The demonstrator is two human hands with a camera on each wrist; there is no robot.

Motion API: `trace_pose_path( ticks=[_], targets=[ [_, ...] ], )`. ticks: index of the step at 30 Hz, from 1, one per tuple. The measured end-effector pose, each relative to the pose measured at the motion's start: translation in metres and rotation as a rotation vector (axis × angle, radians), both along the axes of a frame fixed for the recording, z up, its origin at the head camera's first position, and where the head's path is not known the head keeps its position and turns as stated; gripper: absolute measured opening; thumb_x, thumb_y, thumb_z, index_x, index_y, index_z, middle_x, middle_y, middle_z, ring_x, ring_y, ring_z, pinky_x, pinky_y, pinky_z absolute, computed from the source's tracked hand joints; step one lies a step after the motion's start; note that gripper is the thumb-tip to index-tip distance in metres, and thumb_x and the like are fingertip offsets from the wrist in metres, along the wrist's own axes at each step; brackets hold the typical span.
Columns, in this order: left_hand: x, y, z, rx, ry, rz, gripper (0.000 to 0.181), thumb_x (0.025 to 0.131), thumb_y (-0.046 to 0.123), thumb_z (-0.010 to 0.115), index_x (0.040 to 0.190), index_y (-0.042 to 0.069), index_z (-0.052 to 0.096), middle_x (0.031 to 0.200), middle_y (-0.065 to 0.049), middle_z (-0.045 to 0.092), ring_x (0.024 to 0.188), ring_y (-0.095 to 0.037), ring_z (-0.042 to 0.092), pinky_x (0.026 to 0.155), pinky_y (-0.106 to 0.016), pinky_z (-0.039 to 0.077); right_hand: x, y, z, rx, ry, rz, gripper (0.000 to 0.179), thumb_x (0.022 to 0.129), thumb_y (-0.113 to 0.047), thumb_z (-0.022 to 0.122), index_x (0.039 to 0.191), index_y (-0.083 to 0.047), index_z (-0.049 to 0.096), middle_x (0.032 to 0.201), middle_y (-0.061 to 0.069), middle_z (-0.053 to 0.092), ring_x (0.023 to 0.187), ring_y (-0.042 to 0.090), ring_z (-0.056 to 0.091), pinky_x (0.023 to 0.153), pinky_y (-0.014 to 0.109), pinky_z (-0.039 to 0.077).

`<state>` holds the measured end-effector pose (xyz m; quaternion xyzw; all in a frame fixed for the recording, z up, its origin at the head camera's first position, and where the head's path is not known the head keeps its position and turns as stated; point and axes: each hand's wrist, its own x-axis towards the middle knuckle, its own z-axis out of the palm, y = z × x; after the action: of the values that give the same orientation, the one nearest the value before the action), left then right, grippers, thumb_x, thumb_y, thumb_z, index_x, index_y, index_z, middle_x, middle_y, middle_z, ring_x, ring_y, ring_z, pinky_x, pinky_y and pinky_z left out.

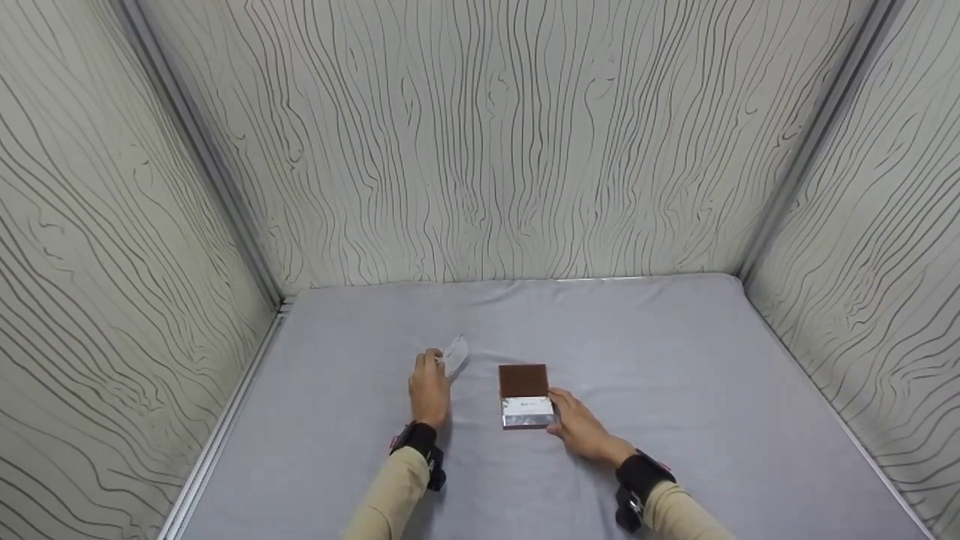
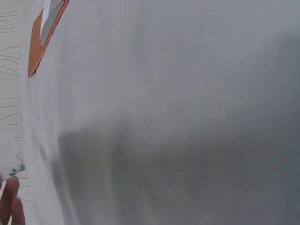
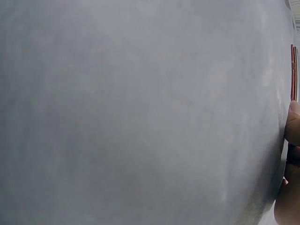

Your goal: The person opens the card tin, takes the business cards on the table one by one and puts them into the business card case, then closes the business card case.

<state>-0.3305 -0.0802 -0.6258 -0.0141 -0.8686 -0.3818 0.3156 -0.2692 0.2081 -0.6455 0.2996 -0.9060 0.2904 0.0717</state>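
My left hand (image 1: 430,386) pinches a white business card (image 1: 455,355), tilted over the cloth. Printed lines and a small green leaf pattern show on that card (image 2: 10,157) in the left wrist view, where only my fingertips (image 2: 14,187) appear. To its right lies a brown card holder (image 1: 523,380), opened flat. Its near half holds another white card (image 1: 527,406) above a shiny strip. With my right hand (image 1: 585,431) I grip the holder's right edge, thumb near the lower corner and fingers higher up. The right wrist view catches just a sliver of the holder (image 3: 293,70).
A grey cloth (image 1: 660,360) with soft wrinkles covers the table. Panels with a wood-line pattern (image 1: 487,150) stand behind and on both sides. A metal rail (image 1: 217,420) runs along the left edge. Both wrists wear black camera straps (image 1: 643,474).
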Motion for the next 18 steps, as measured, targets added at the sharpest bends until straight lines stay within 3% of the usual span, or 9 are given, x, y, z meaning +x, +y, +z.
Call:
trace_pose_path(
  ticks=[6, 12, 18],
  targets=[
    [-0.003, 0.003, 0.001, -0.044, 0.057, 0.023, 0.010, 0.094, 0.000, 0.063, 0.104, 0.001, 0.062, 0.093, -0.013, 0.058, 0.077, -0.035, 0.064, 0.068, -0.047, 0.052, -0.001, -0.001, 0.001, 0.008, -0.013, -0.007, 0.054, 0.090, -0.005, 0.066, 0.131, 0.020, 0.043, 0.135, 0.034, 0.043, 0.122, 0.051, 0.046, 0.100, 0.060, 0.036],
    [-0.002, 0.009, 0.004, -0.042, 0.118, -0.034, 0.011, 0.093, -0.002, 0.063, 0.103, 0.001, 0.062, 0.094, -0.013, 0.060, 0.079, -0.031, 0.064, 0.069, -0.045, 0.052, 0.000, -0.001, 0.001, -0.006, 0.012, 0.007, 0.052, 0.089, -0.004, 0.067, 0.130, 0.019, 0.043, 0.133, 0.035, 0.044, 0.121, 0.051, 0.047, 0.098, 0.061, 0.037],
    [-0.002, 0.017, 0.003, -0.053, 0.123, -0.065, 0.012, 0.091, -0.001, 0.066, 0.101, 0.004, 0.063, 0.094, -0.009, 0.062, 0.077, -0.028, 0.064, 0.068, -0.045, 0.051, 0.001, 0.000, 0.000, -0.011, 0.055, 0.017, 0.052, 0.088, -0.003, 0.067, 0.128, 0.019, 0.044, 0.131, 0.034, 0.045, 0.118, 0.050, 0.049, 0.094, 0.062, 0.038]
  ],
)
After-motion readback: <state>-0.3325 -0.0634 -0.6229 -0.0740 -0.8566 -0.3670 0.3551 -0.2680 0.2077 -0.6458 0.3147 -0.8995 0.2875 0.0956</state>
